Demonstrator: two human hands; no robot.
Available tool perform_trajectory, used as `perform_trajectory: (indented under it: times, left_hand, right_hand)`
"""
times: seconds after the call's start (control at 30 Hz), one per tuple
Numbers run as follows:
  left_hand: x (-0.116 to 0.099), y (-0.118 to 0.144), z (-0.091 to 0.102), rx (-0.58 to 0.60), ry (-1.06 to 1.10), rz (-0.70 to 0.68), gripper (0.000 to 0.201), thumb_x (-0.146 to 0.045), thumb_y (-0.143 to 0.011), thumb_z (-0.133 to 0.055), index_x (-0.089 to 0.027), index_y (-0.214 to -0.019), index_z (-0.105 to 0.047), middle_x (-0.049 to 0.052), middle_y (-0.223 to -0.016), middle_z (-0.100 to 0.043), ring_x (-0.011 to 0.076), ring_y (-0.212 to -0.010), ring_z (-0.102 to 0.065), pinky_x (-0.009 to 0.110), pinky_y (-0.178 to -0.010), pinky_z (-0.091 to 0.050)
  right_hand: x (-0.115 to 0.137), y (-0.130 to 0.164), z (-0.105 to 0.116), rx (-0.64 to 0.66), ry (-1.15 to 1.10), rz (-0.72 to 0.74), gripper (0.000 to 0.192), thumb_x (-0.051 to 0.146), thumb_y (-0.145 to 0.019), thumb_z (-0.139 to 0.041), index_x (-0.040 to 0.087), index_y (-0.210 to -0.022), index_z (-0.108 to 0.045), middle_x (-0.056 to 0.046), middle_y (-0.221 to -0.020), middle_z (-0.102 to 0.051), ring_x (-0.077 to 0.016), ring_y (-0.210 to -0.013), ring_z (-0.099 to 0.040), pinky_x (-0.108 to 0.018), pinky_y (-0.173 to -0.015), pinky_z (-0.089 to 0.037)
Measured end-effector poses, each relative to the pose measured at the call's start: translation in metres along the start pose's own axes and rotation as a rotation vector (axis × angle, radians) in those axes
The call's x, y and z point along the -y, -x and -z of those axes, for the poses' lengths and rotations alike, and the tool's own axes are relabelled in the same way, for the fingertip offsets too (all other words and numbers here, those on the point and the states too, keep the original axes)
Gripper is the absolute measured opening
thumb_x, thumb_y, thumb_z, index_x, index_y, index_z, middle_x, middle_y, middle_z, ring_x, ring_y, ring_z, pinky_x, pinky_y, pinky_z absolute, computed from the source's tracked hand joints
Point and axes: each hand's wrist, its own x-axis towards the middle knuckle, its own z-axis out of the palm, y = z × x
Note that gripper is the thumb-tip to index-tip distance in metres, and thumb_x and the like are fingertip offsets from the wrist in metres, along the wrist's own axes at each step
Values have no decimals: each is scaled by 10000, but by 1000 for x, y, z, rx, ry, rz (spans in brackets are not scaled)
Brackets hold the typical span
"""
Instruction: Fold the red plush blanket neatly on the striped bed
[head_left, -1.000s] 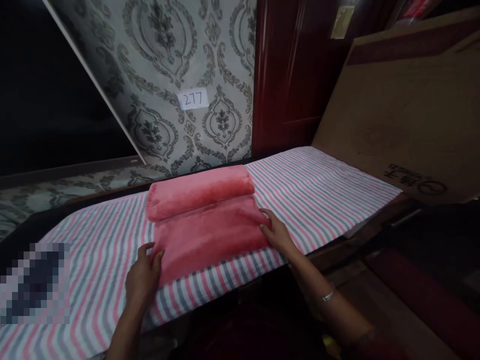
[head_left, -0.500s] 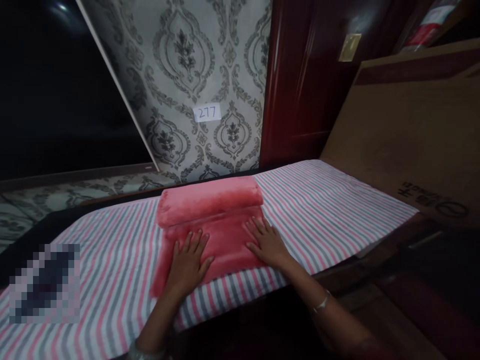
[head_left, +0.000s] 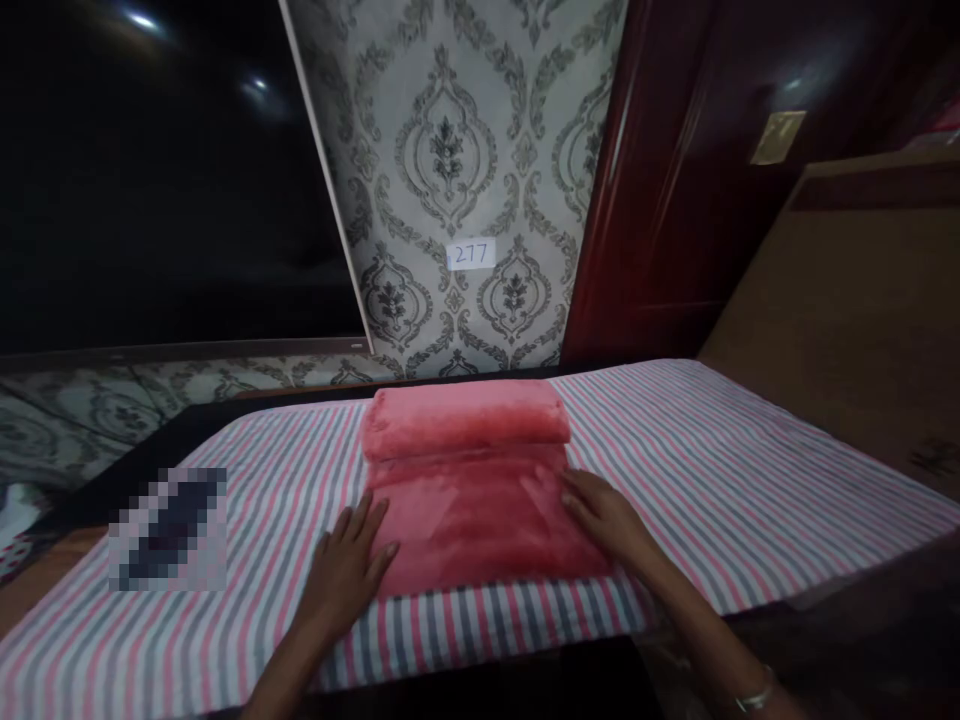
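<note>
A pink plush cloth [head_left: 487, 535] lies on a striped sheet [head_left: 720, 470]. Its far end forms a thick roll or folded bundle [head_left: 469, 415], while the near part is spread flat. At the cloth's left edge rests my left hand [head_left: 341, 575], open, fingers extended and thumb apart on the pink fabric. My right hand [head_left: 615, 520] touches the right edge just below the roll, its fingers stretched out and the thumb lying on the cloth. Neither hand grips anything visible. Paler marks show in the pile between the hands.
Behind the sheet, a large dark screen [head_left: 165, 190] hangs at the left. A paper label reading 277 [head_left: 472, 253] is on the patterned wall. A cardboard box [head_left: 840, 290] stands at the right. A pixelated patch [head_left: 169, 530] hides something on the left.
Both hands have shifted outward from the flat pink fabric to its left and right edges. The cloth's near part looks smoother and wider. The camera view has turned left.
</note>
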Motion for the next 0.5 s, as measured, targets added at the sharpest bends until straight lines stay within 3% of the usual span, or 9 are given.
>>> perform_trajectory:
  times: [0.07,0.13,0.2,0.27,0.37,0.5]
  left_hand:
    - [19,-10,12,-4,119,41,582,-534,-890,-424,-183,-1302,-639,157,-1395,-591,338,-1287,-553,512,-1034,-452]
    - [27,-36,28,-94,226,80,572,-555,-870,-428,-174,-1218,-675,155,-1251,-689,314,-1194,-627,454,-1019,-473]
    - [25,-73,46,-247,331,99,617,-573,-833,-474,-161,-1266,-628,160,-1309,-654,313,-1241,-593,447,-1046,-449]
    - [18,-116,59,-306,454,144,665,-574,-777,-550,-133,-1273,-605,188,-1346,-619,328,-1281,-557,460,-1065,-424]
    - [7,-170,66,-199,738,302,603,-535,-680,-675,-137,-1133,-657,194,-1281,-653,351,-1269,-557,456,-1030,-447]
    - [3,-202,59,-14,926,306,456,-527,-646,-717,-133,-875,-696,151,-936,-751,323,-928,-701,418,-805,-555]
  right_hand:
    - [-3,-25,11,-130,-3,-30,429,430,-943,-431,212,-1213,-684,-123,-1178,-718,-299,-1091,-670,-483,-944,-528]
    - [1,-61,20,-219,15,9,411,381,-930,-446,199,-1222,-671,-120,-1193,-711,-297,-1112,-656,-485,-974,-507]
    - [7,-101,24,-216,44,76,413,326,-909,-472,193,-1260,-645,-116,-1245,-687,-294,-1157,-628,-488,-1022,-470]
    - [13,-141,25,-143,86,99,441,274,-897,-480,176,-1306,-612,-129,-1297,-655,-293,-1202,-595,-479,-1055,-439]
    - [16,-187,21,49,163,19,508,246,-898,-505,164,-1399,-532,-149,-1423,-555,-298,-1324,-491,-475,-1104,-380]
    - [8,-217,15,204,180,-76,593,297,-849,-640,206,-1421,-515,-137,-1469,-515,-330,-1364,-447,-505,-1102,-360]
